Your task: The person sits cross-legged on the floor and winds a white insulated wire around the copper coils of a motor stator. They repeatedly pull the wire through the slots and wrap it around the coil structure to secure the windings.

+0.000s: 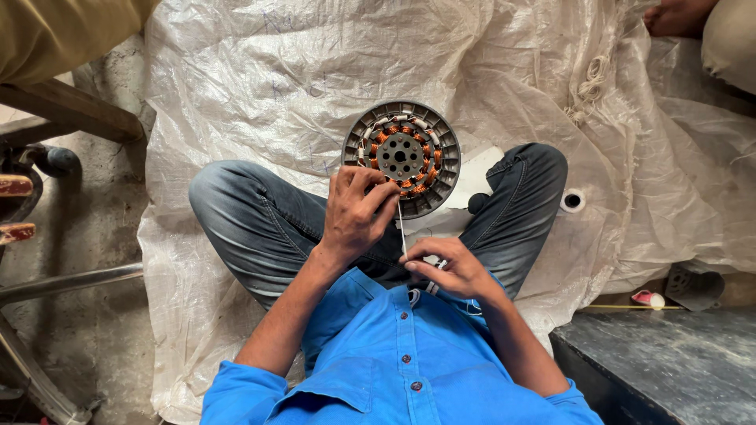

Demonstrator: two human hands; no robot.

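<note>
Motor stator (402, 157), round and grey, propped on edge between the person's crossed knees, its flat face turned up to the camera. Copper windings ring the perforated metal hub at its centre, pale insulation strips tucked into the slots around them. The left hand (358, 212) is clamped on the stator's lower left rim, fingers curled over the edge and steadying it. The right hand (449, 267) sits lower, close against the blue shirt (394, 354), pinched shut on a thin white strip (402, 228) that runs straight up from the fingertips to the bottom of the windings. Something small and pale shows under that hand too, too hidden to tell what it is. The person sits cross-legged in grey jeans (252, 220) on a crumpled white woven plastic sheet (260, 86) spread over the floor. Just right of the right knee lies a small white roll of tape (572, 201). Far right, a dark slab (669, 362), with a small red and white object (650, 298) beside it. Another person's foot (677, 16) shows at the top right corner.
</note>
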